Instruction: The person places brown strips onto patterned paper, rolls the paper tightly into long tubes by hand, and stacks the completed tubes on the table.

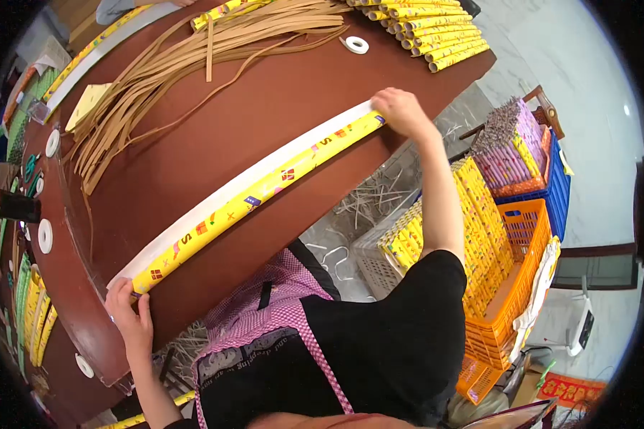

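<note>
A long roll of yellow wrapping paper (252, 203) with printed gifts and letters lies slantwise across the brown table. Along its far side shows a strip of the paper's white back (229, 189). My left hand (131, 314) grips the near-left end, thumb on the yellow side and fingers over the white strip. At the far-right end, close to the table edge, my right hand (402, 113) is closed around the roll, its fingertips partly hidden. Beyond the roll, a loose bundle of brown paper strips (157, 86) lies on the table.
Finished yellow rolls (436, 32) are stacked at the far right corner. White tape rolls (356, 45) lie around the table (265, 107). To the right stand an orange crate (526, 222) of rolls and a blue crate (554, 189). A co-worker's sleeve (114, 10) shows at top left.
</note>
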Available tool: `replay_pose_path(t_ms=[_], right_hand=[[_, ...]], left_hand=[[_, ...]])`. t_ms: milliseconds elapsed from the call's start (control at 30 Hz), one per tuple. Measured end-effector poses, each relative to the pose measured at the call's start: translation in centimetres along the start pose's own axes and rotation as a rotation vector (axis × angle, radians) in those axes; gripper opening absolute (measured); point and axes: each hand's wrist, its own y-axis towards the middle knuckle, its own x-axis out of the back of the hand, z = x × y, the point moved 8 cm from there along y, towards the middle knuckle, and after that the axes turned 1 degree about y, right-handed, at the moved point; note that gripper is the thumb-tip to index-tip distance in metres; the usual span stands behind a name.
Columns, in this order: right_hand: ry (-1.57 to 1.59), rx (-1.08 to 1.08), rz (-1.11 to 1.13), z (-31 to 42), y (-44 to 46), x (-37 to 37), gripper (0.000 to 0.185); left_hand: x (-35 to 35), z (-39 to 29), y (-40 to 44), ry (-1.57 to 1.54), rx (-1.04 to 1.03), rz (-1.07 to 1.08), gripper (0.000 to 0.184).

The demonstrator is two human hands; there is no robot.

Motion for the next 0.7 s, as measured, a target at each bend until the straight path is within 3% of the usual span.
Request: replay_pose_path(t_ms=[33, 200, 333, 400, 700], right_hand=[[0.225, -0.283, 0.093, -2.8, -0.4, -0.6, 0.023], [0.411, -0.335, 0.079, -4.0, -0.9, -0.6, 0.029], [0.417, -0.317, -0.064, -4.1, -1.7, -1.7, 0.029], [0.279, -0.198, -0.185, -3.5, -1.4, -1.3, 0.025], [0.168, -0.057, -0.305, -5.0, 2.2, -1.9, 0.018]], left_hand=[[0.0, -0.1, 0.1, -0.007, 0.011, 0.02, 0.042], [-0.1, -0.3, 0.1, -0.017, 0.026, 0.034, 0.042], [0.1, -0.7, 0.0, -0.003, -0.001, -0.019, 0.042], [0.3, -1.1, 0.6, 0.015, -0.005, -0.04, 0.045], [0.4, -1.3, 2.5, -0.011, 0.041, -0.116, 0.039]])
